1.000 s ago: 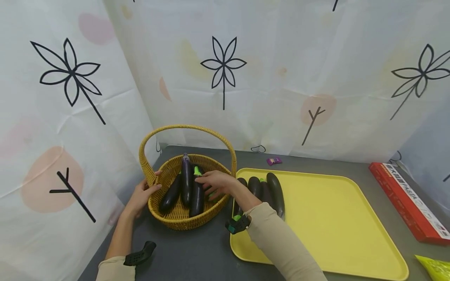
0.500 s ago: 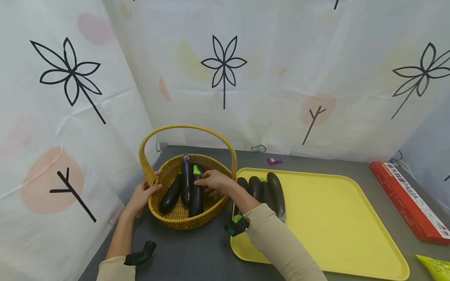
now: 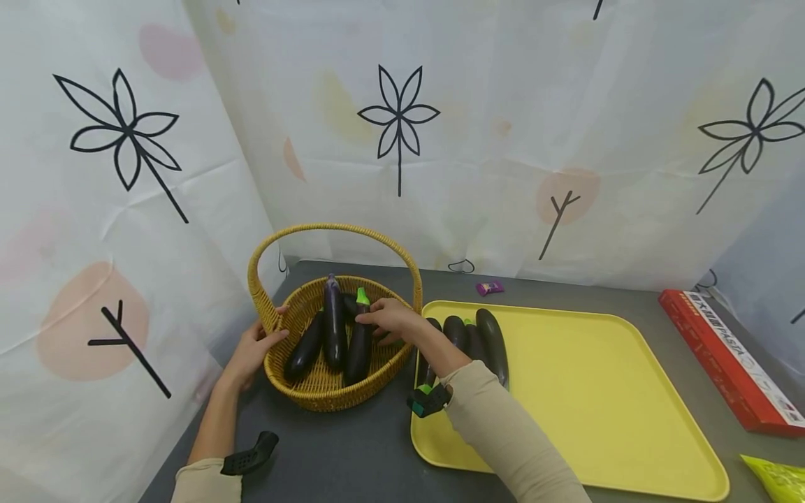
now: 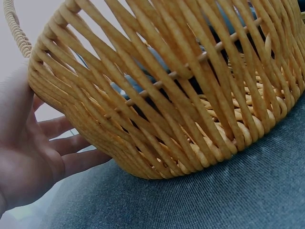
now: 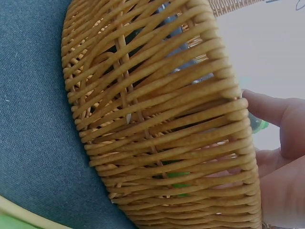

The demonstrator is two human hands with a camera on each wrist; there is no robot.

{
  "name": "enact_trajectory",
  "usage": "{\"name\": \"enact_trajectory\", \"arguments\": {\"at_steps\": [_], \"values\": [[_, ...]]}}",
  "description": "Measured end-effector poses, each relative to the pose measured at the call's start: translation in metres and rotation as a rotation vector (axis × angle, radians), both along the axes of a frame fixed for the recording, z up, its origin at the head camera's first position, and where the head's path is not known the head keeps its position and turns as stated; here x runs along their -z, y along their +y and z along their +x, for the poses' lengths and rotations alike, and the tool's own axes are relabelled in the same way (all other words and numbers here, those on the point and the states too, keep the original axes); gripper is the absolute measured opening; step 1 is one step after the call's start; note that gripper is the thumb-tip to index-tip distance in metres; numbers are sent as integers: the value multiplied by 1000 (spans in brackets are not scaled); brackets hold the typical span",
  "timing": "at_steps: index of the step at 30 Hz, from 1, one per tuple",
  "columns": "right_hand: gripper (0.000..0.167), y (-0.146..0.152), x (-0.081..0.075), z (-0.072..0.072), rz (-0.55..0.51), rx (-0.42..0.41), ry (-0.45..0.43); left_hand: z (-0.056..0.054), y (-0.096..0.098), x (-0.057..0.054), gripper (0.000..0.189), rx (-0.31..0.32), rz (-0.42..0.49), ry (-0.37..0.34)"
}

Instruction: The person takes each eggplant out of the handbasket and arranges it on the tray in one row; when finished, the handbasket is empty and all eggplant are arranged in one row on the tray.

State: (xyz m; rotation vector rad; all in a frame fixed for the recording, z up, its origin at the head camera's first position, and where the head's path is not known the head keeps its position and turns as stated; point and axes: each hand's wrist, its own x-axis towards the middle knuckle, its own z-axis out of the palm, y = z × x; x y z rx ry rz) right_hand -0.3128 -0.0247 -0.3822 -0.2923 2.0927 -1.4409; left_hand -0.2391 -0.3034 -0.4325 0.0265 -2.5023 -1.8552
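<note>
A yellow wicker basket (image 3: 333, 401) with a tall arched handle holds several dark eggplants. My left hand (image 3: 250, 355) grips its left rim near the handle's base. In the left wrist view, that hand's fingers (image 4: 78, 145) lie against the outer wall. Inside the basket, my right hand (image 3: 396, 320) holds the upper part of a green-capped eggplant (image 3: 358, 353); its fingertips are partly hidden. To the left lie an eggplant (image 3: 335, 332) pointing away and another eggplant (image 3: 305, 349) tilted by the wall. Woven strands hide much of the contents in the right wrist view.
Right of the basket, a yellow tray (image 3: 585, 412) carries several eggplants (image 3: 493, 342) along its left side, partly behind my right forearm. A red pasta box (image 3: 729, 363), a small purple packet (image 3: 490, 288) and a yellow-green packet (image 3: 780, 478) lie around it on the grey table.
The green-capped eggplant has shifted to the right inside the basket with my right hand, away from the eggplant beside it. My left hand has stayed on the rim.
</note>
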Motion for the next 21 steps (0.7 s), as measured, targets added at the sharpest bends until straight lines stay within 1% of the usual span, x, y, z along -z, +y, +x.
{"name": "enact_trajectory", "arguments": {"at_steps": [5,10,15,18,21], "values": [[52,-1,2,-1,19,9,0,1,-1,0,58,-11,-7,0],[48,-1,2,-2,11,23,-9,1,-1,1,57,-19,-12,-4],[46,-1,2,-1,3,23,-12,1,-1,1,57,-15,-5,-5],[47,0,2,-1,-27,16,-22,0,-1,2,58,-10,-2,-4],[50,0,1,-1,-97,7,-47,0,-1,2,58,-9,4,-4]]}}
